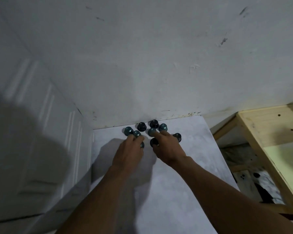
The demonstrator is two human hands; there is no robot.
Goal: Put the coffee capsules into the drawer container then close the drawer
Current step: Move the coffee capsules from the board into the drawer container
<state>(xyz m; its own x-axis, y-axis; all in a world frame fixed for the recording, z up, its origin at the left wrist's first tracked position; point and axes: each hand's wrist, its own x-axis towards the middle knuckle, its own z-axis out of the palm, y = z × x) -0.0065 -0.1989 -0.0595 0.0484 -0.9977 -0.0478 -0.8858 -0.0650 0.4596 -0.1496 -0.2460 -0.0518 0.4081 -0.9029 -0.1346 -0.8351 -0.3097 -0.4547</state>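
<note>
White tabletop [167,191]: it carried every capsule in view, and its far edge met the wall.
Coffee capsules [141,126]: a loose cluster of teal and black ones stood on the bare tabletop at the middle of its far edge, close to the wall and inside no container.
Back row: two black capsules stood nearest the wall, with a teal capsule [163,127] just right of them.
Left end: an outer teal capsule [128,130] stood touching or nearly touching a second teal capsule [137,133].
Right end: a dark capsule [177,136] stood a little apart, toward the right edge.
Left hand [130,149]: its fingers were bent down over the second teal capsule, and a half-hidden capsule [142,145] showed at its thumb side. Blur hid whether any grip had closed.
Right hand [167,149]: its forefinger reached to a middle teal capsule [152,131], and a near black capsule [154,142] sat against its thumb. I cannot tell whether it pinched either.
Wooden frame [260,132]: pale bare timber stood just off the right edge, and what lay under its rails was too dim to make out.
Wall [142,65]: it was grey-white and scuffed.
Panelled surface [41,132]: it was white, off the left edge, and partly in shadow.
</note>
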